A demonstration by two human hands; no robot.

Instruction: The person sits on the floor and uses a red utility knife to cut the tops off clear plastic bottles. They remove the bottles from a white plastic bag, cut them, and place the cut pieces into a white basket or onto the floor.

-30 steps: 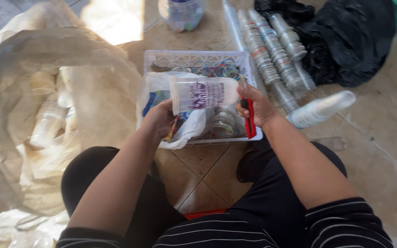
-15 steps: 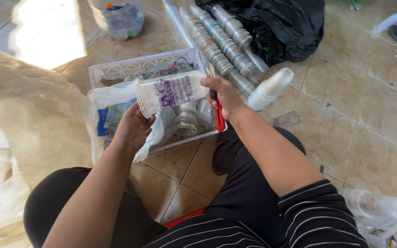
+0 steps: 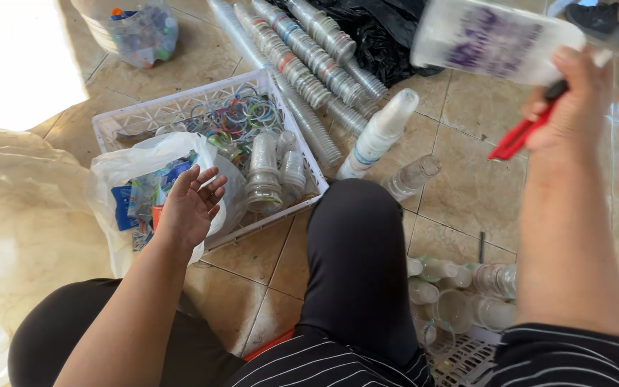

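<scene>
R hand (image 3: 574, 100) raised high at upper right, closed around a clear plastic cup (image 3: 492, 39) w/ purple print, cup lying sideways & motion-blurred. Same hand also pinches a red cutter (image 3: 521, 136), which sticks out down-left below the palm.

L hand (image 3: 191, 204) open, palm up, fingers loosely spread, holding nothing. It hovers over a white plastic bag (image 3: 130, 168) w/ blue & mixed scraps inside; can't tell if wrist touches the bag.

Bag sits in the left part of a white basket (image 3: 180, 107) on the tiled floor (image 3: 467, 186). Inside basket: pile of coloured plastic rings (image 3: 234, 118) toward the back, short stacks of clear cups (image 3: 274, 172) at front right, just beside the L hand.

Right of basket: long rows of nested clear cups (image 3: 309, 57) lying on floor, running up toward a black bag (image 3: 374, 36) at top. A white cup stack (image 3: 377, 136) lies tilted betw. the basket & the person's knee (image 3: 360, 236); one loose clear cup (image 3: 410, 178) near it.

Top left: clear bag of mixed caps (image 3: 137, 32). Far left: big translucent sack (image 3: 23, 215). Bottom right, under R arm: more clear cups (image 3: 460, 294) on a 2nd white basket (image 3: 460, 358).

Person seated, black trousers, striped sleeves.
</scene>
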